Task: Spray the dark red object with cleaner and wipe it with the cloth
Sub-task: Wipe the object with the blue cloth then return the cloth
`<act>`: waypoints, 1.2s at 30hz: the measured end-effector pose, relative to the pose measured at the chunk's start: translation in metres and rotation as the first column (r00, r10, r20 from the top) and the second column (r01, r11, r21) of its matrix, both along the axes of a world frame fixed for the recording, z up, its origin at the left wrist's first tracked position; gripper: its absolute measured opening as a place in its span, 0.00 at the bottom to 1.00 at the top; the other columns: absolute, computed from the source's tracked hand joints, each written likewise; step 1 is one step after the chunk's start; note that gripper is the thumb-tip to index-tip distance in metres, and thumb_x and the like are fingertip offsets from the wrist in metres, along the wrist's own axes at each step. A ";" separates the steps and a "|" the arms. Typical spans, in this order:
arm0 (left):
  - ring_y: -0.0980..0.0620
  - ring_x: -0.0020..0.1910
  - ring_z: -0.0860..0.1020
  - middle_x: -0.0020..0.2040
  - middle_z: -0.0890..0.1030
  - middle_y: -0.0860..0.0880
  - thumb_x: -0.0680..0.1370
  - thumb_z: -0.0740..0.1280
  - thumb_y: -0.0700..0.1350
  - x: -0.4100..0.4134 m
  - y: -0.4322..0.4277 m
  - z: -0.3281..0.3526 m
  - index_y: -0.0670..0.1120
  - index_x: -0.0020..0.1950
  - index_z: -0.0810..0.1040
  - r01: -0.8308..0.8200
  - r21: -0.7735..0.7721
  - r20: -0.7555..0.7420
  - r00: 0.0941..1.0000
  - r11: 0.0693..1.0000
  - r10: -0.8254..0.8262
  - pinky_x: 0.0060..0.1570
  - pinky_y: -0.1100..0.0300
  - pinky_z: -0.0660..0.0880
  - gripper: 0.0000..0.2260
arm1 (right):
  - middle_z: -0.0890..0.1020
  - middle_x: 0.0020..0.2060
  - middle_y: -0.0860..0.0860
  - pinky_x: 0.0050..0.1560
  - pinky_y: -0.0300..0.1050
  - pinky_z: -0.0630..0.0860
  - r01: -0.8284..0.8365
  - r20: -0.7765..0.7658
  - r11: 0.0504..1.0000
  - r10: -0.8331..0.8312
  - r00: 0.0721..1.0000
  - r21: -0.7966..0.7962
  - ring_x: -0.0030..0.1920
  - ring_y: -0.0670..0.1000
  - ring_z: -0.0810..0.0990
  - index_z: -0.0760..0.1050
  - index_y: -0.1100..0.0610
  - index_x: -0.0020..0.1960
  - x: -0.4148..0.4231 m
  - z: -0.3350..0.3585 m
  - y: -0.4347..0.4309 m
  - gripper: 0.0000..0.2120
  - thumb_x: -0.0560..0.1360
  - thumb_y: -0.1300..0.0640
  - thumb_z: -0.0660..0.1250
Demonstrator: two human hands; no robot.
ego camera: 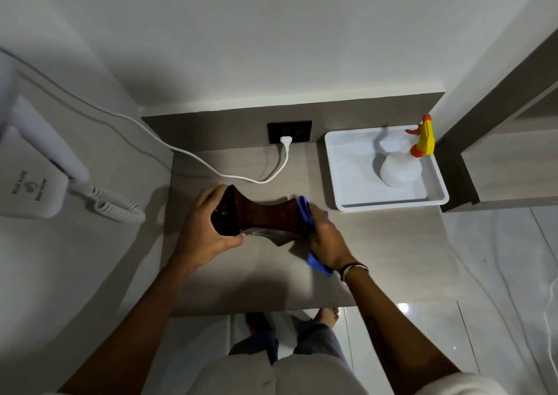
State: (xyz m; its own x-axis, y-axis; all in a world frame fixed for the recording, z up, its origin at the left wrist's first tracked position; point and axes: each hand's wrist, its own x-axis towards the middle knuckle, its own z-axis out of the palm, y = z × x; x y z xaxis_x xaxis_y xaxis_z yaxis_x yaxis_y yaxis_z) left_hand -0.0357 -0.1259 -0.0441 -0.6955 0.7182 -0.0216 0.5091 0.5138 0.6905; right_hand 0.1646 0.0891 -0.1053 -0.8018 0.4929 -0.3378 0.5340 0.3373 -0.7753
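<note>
- Wiping step in hand, by the look of it; spray bottle (404,159) parked upright in the white tray (341,183) at the back right of the surface (271,280), well apart from both hands, so spraying prob done (a guess, can't see any wet film)
- Dark red object (265,216) lying on its side near the middle of the surface, wide flared end to the left, narrow waist in the middle, other end to the right; whether resting on the surface or lifted just off it, can't tell
- Left hand (205,228) wrapped around the wide left end, fingers curled under, thumb over the top; holding it steady
- Right hand (326,240) closed on the blue cloth (305,210), cloth bunched vs. the right end of the object; a tail of cloth sticking out below the wrist
- Next move, imo: drag cloth along the waist toward the left end w/ light pressure, then roll the object w/ the left hand to reach the underside; needs firm grip on the left so it doesn't spin or slip
- White cord (211,168) running behind, plugged into the wall outlet (289,132); not in the way atm
</note>
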 end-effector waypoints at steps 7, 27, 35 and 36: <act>0.53 0.55 0.85 0.57 0.87 0.55 0.62 0.78 0.72 0.007 0.007 0.006 0.62 0.63 0.81 -0.379 -0.098 0.338 0.857 0.920 0.389 0.60 0.42 0.83 0.32 | 0.83 0.67 0.66 0.69 0.59 0.81 0.275 -0.033 0.735 -0.374 0.927 -0.620 0.60 0.60 0.84 0.73 0.54 0.78 0.005 0.011 -0.004 0.34 0.79 0.78 0.54; 0.40 0.76 0.70 0.78 0.71 0.39 0.64 0.84 0.47 0.031 0.018 0.005 0.40 0.82 0.63 0.040 -0.175 -0.267 0.960 0.984 -0.087 0.74 0.55 0.64 0.51 | 0.60 0.86 0.56 0.86 0.57 0.59 0.201 -0.130 0.974 -0.213 0.968 -0.102 0.86 0.57 0.60 0.54 0.59 0.87 -0.017 0.025 -0.023 0.39 0.80 0.77 0.59; 0.38 0.67 0.77 0.70 0.77 0.40 0.64 0.85 0.47 0.021 0.025 0.006 0.39 0.77 0.71 0.025 -0.177 -0.180 0.982 0.984 -0.057 0.67 0.47 0.75 0.45 | 0.40 0.88 0.50 0.88 0.52 0.45 -0.281 -0.246 0.925 0.343 0.906 0.255 0.88 0.52 0.41 0.40 0.52 0.88 -0.024 0.024 -0.072 0.48 0.79 0.73 0.63; 0.38 0.68 0.76 0.72 0.76 0.40 0.63 0.85 0.47 0.021 0.024 0.009 0.41 0.79 0.69 -0.010 -0.193 -0.159 0.987 0.981 -0.022 0.65 0.48 0.76 0.47 | 0.37 0.87 0.50 0.88 0.57 0.45 -0.275 -0.139 0.909 0.330 0.934 0.313 0.88 0.54 0.38 0.39 0.53 0.87 -0.020 0.017 -0.059 0.49 0.79 0.74 0.64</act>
